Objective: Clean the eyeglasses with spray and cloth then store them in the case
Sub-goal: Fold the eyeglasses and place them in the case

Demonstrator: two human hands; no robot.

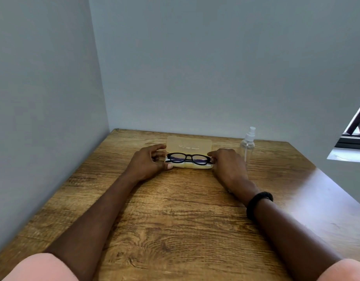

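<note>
Pink sleeves and bare forearms lead to the open case, where the eyeglasses lie crosswise, long axis left-right, equally near both hands. Left hand grips the case's left end. Right hand curls at the frame's right end, hold unclear, and the spray bottle stands just beyond.

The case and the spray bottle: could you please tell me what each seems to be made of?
The case looks like frosted, yellowish translucent plastic; its raised lid lets light through. The spray bottle seems clear glossy plastic, see-through, though glass is possible; its nozzle looks white plastic.
</note>
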